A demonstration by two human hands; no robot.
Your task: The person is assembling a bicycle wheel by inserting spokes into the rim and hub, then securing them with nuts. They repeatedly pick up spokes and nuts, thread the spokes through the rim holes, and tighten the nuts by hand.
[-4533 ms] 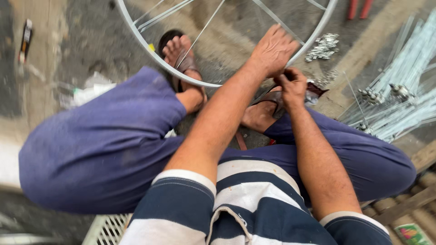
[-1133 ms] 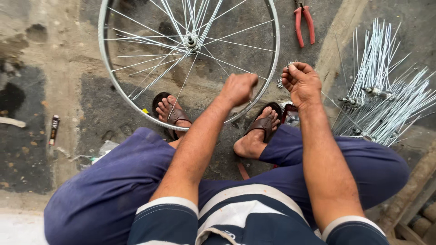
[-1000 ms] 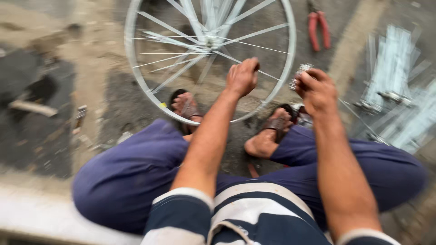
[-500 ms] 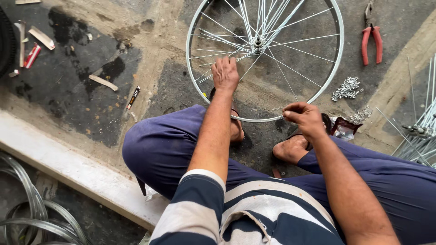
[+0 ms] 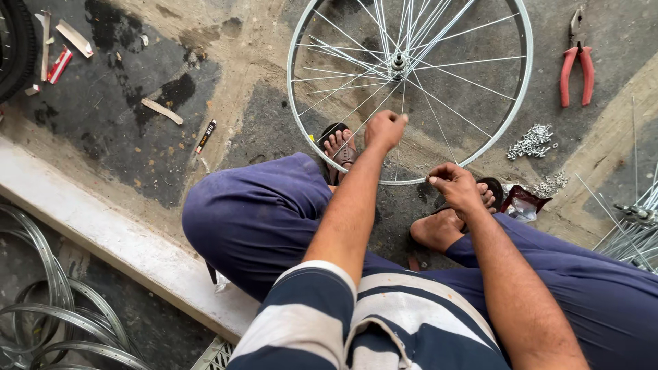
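Note:
A silver bicycle wheel rim point(image 5: 296, 130) with thin spokes running to a central hub point(image 5: 398, 65) lies flat on the concrete floor in front of me. My left hand point(image 5: 384, 130) pinches a spoke point(image 5: 401, 140) just inside the rim's near edge. My right hand point(image 5: 452, 186) sits at the near rim, fingers closed on something small against it. My feet in dark sandals rest beside the near rim, the left foot's toes inside it.
Red-handled pliers point(image 5: 576, 65) lie at the upper right. A heap of small silver nipples point(image 5: 531, 142) is beside the rim. Loose spokes point(image 5: 630, 229) are bundled at the right. Bare rims point(image 5: 48, 322) lie below a concrete step at the lower left.
The view has swung from the spoke bundle toward the wheel and the step. My right hand has come down from chest height to the near rim; my left hand has shifted along the spokes.

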